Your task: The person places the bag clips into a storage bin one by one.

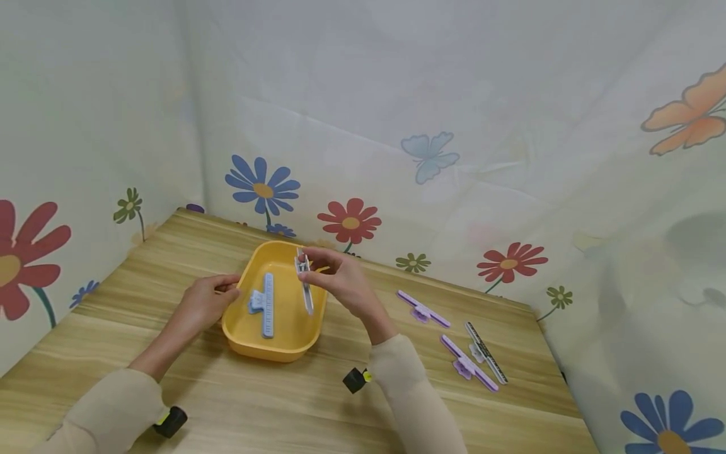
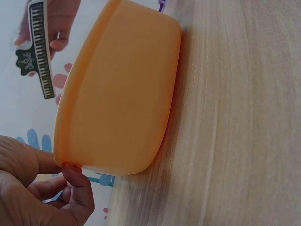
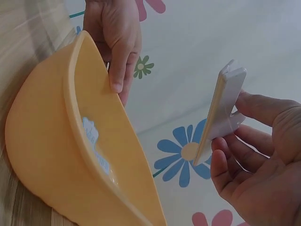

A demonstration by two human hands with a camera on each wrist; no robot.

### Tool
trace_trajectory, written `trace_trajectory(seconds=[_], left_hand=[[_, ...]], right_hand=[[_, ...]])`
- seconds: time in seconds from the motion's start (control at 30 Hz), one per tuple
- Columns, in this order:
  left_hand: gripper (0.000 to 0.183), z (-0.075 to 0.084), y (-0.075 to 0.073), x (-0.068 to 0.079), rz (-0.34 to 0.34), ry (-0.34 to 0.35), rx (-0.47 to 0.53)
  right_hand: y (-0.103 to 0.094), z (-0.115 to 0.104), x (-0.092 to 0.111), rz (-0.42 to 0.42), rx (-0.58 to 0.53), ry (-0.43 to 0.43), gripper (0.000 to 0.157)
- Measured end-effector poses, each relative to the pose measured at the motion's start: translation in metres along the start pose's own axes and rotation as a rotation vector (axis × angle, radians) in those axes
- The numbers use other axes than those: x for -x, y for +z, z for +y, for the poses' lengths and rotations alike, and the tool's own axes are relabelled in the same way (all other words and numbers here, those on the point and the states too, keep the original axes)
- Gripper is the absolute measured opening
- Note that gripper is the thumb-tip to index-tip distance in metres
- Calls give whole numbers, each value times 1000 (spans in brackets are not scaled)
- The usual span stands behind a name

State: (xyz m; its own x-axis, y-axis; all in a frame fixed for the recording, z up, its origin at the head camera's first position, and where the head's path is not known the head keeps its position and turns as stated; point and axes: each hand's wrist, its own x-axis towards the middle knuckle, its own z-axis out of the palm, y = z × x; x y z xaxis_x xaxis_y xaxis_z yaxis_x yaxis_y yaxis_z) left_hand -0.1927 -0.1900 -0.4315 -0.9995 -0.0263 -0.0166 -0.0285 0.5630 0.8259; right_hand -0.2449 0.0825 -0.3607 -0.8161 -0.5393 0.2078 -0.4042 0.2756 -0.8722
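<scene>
My left hand [image 1: 205, 304] pinches the left rim of a yellow plastic basin [image 1: 242, 345] between thumb and fingers. Inside the basin lies a light blue ruler-edged clip [image 1: 268, 309]. Above the basin's right side, my right hand [image 1: 347, 282] holds a long white sealing clip by its handle, between thumb and fingers. From the left wrist this held clip [image 2: 41, 52] shows a black-and-white piano-key pattern and a dark scalloped handle. Its plain white back [image 3: 225, 106] faces the right wrist camera, close to the fingertips.
To the right on the wooden table [image 1: 227, 403] lie a purple clip [image 1: 422, 309], a second purple clip [image 1: 467, 364] and a black-patterned clip [image 1: 488, 353]. A flower-printed cloth [image 1: 363, 94] rises behind and at both sides of the table.
</scene>
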Motion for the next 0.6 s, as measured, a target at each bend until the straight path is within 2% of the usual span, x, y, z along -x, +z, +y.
trace_trajectory(seconds=[0.6], left_hand=[[46,1,1,2,21,32,17]], right_hand=[[23,-6,-24,-24,-10,-62,48]])
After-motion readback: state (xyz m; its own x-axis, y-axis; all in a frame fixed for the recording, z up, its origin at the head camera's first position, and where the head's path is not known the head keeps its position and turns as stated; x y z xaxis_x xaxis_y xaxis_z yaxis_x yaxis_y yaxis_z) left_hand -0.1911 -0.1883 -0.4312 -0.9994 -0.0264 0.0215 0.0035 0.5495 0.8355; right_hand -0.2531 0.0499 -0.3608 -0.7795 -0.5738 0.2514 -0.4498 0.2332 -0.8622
